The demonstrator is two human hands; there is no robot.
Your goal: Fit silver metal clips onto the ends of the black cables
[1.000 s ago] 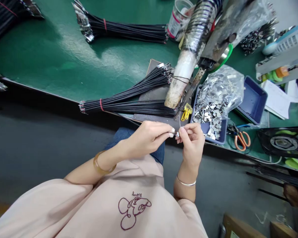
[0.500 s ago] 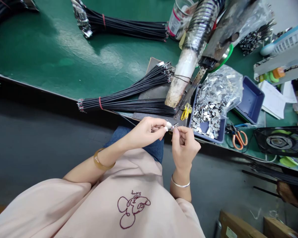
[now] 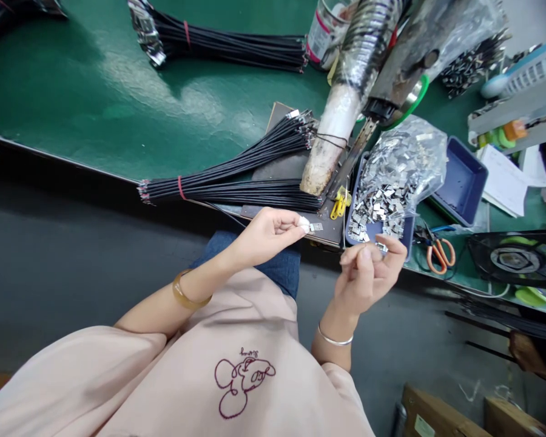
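Note:
My left hand is pinched on the end of a thin black wire that carries a small metal clip at its tip, held just in front of the table edge. My right hand is apart from it, palm up, fingers curled around a small metal clip near the blue tray heaped with metal clips. A bundle of black wires bound by a red band lies on the green table just beyond my left hand.
A wrapped machine nozzle leans over a dark plate by the tray. A second wire bundle lies farther back. An empty blue tray, orange-handled scissors, a black fan and papers sit at the right.
My hands were together at the wire's tip; now the right hand has drawn away to the right toward the clip tray, while the left keeps the wire with the clip on it.

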